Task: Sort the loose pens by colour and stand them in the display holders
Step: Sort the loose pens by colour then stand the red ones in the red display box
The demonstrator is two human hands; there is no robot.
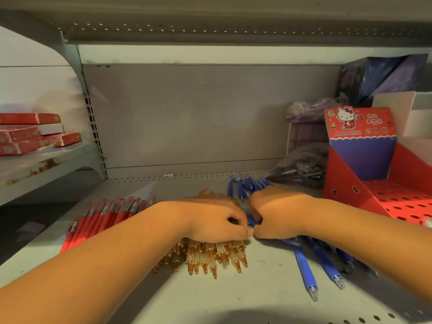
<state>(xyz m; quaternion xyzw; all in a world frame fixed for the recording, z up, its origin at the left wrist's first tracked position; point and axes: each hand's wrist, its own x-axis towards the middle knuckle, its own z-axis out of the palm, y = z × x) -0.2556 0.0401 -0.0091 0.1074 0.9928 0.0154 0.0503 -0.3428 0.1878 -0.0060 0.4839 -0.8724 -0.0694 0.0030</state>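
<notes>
Left hand: the left hand (216, 218) lies on top of the cream pens (210, 256), with fingers bent down over them; if it really grasps them, I cannot tell.
Right hand: the right hand (278, 211) is clenched around a bunch of blue pens (304, 270); a bit of blue shows between thumb and fingers.
Hands together: the two hands touch at the thumbs, in the middle of the shelf (257, 288).
Cream pens: a flat pile, their gold tips pointing toward the person and coming out from under the left hand.
Blue pens: some stick out behind the right hand, others lie loose on the shelf under the right forearm.
Red pens: the red pens (98, 218) lie in a row to the left, partly behind the left forearm.
Display holder: the red display holder (350, 197), with a cartoon cat on its back card, stands at the right; no pen stands in the holes that show.
Behind the holder: a dark bag (301, 167), contents unclear.
Left side shelf: red boxes (30, 134) in a stack.
</notes>
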